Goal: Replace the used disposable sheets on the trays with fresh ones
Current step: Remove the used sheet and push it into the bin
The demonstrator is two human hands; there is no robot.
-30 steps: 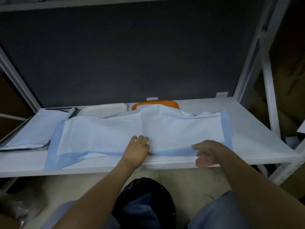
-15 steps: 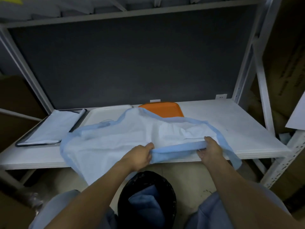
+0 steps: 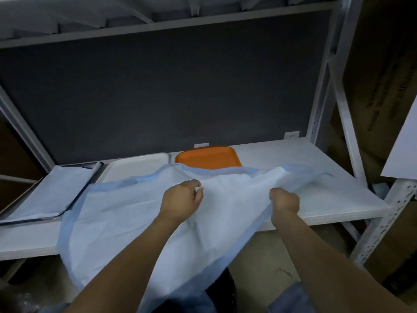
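Observation:
A large white disposable sheet with a blue border (image 3: 126, 224) drapes over the front edge of the white shelf (image 3: 327, 199). My left hand (image 3: 180, 197) pinches its middle and my right hand (image 3: 284, 199) grips a bunched part further right, both lifted above the shelf. Behind the sheet stand an orange tray (image 3: 207, 158) and a white tray (image 3: 135, 169), both bare where visible. At the far left a dark-rimmed tray (image 3: 70, 206) carries a folded pale blue sheet (image 3: 49, 195).
A black bin (image 3: 228, 288) stands on the floor below the shelf edge, mostly hidden by the hanging sheet. White shelf uprights (image 3: 347, 132) rise at the right, with brown cardboard boxes (image 3: 388, 71) beyond them. A dark panel backs the shelf.
The sheet lay flat on the shelf a second ago. Both hands gathered it, lifted it and pulled it toward me, so its lower part now hangs over the shelf edge above the bin.

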